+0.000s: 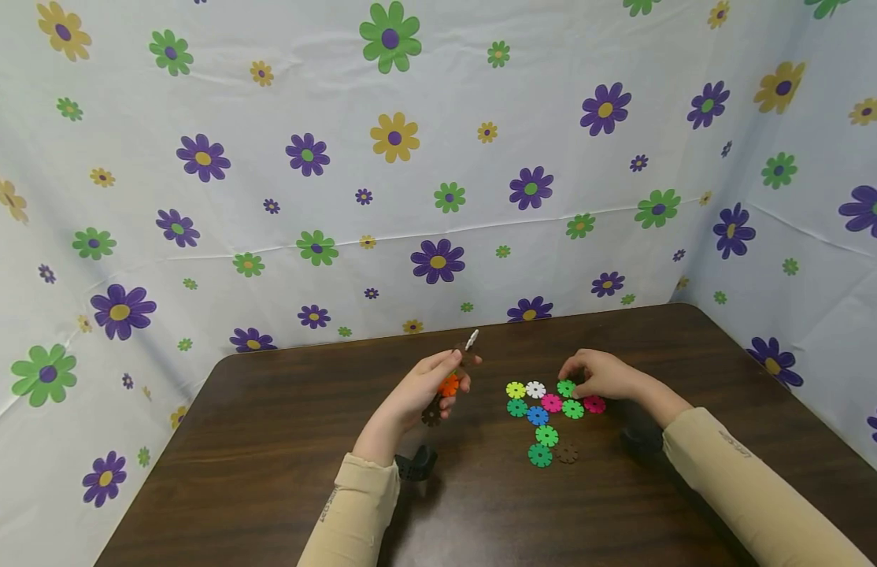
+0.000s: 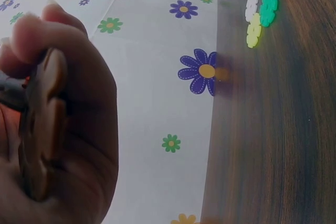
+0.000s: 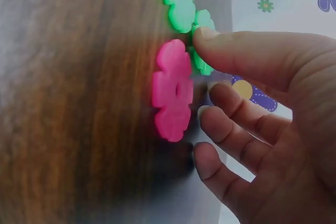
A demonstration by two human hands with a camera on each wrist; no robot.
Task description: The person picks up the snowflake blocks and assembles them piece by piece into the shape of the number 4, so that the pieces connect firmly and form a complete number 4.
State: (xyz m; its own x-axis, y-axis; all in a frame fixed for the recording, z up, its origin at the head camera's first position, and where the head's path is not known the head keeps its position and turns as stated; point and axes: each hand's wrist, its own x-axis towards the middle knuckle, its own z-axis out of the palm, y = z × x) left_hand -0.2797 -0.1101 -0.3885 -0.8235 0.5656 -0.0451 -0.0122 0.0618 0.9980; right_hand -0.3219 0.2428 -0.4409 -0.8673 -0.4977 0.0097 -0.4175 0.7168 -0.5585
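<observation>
My left hand [image 1: 424,386] grips a small cluster of notched plastic discs, with an orange disc [image 1: 449,385], a brown disc [image 1: 431,414] and a white disc [image 1: 471,339] showing; the fingers hide part of it. Close up in the left wrist view, a brown disc [image 2: 44,129] lies against the palm. My right hand [image 1: 603,374] is low over the loose discs, fingers spread and loosely bent. Its thumb tip overlaps a green disc [image 3: 203,19] in the right wrist view. Just beside the fingers lies a pink disc [image 3: 173,93], with another green disc [image 3: 181,3] behind.
Several more flat discs lie together on the brown table [image 1: 304,441], among them a yellow disc [image 1: 516,390], a blue disc [image 1: 538,416] and a brown disc [image 1: 567,452]. A flower-patterned cloth [image 1: 382,197] hangs behind the table and along its right side.
</observation>
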